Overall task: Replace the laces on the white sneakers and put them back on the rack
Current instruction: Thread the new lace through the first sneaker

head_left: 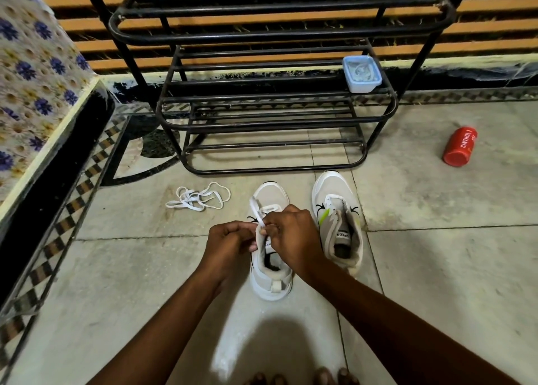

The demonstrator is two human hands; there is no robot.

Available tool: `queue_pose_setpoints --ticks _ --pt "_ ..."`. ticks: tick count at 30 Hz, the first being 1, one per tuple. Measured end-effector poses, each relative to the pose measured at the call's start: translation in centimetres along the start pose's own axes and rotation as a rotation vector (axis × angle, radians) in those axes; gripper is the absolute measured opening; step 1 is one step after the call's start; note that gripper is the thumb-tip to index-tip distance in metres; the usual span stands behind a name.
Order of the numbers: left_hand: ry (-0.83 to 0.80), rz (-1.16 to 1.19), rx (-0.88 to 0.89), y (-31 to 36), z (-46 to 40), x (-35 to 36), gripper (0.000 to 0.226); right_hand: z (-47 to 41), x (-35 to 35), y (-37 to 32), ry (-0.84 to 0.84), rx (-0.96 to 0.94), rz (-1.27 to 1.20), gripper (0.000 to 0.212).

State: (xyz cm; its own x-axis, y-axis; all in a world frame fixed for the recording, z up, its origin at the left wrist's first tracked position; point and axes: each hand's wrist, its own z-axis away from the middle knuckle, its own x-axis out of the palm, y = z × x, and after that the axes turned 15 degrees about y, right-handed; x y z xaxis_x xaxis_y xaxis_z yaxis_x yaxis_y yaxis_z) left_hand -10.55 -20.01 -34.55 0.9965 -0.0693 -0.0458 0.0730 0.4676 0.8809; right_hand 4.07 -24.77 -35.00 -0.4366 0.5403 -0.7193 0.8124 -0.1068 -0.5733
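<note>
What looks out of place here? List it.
A red can lies tipped on its side on the floor, right of the rack. A loose white lace lies tangled left of the sneakers.

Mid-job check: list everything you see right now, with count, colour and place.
sneakers: 2, white; left sneaker under the hands, right sneaker beside it, on the floor before the rack
lace in hand: 1, white, at the left sneaker's eyelets
loose lace: 1, white, floor left of the sneakers
shoe rack: 1, black metal, ahead
lidded box: 1, pale blue, on a rack shelf, right end
Cinthol can: 1, red, lying on the floor, right
left hand: pinches the lace
right hand: pinches the lace
</note>
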Motion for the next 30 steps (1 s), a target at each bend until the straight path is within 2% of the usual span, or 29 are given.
queue_pose_setpoints --ticks 4,7,17,23,30 --pt "0.008 0.056 -0.020 -0.6 -0.2 0.1 0.014 0.1 0.5 0.1 -0.016 0.159 -0.053 0.006" --pt "0.026 0.037 0.005 -1.0 -0.7 0.0 0.013 0.1 0.7 0.2 -0.031 0.210 -0.108 0.010" --pt "0.058 -0.132 0.119 -1.6 -1.7 0.5 0.012 0.4 0.3 1.1 -0.008 0.169 -0.145 0.015" --pt "0.078 -0.205 0.216 -1.8 -1.7 0.0 0.023 0.3 0.7 0.7 -0.004 0.180 -0.155 0.019" --pt "0.099 -0.209 0.186 -2.0 -1.9 0.4 0.018 1.6 0.9 0.7 0.142 0.065 -0.132 0.031"
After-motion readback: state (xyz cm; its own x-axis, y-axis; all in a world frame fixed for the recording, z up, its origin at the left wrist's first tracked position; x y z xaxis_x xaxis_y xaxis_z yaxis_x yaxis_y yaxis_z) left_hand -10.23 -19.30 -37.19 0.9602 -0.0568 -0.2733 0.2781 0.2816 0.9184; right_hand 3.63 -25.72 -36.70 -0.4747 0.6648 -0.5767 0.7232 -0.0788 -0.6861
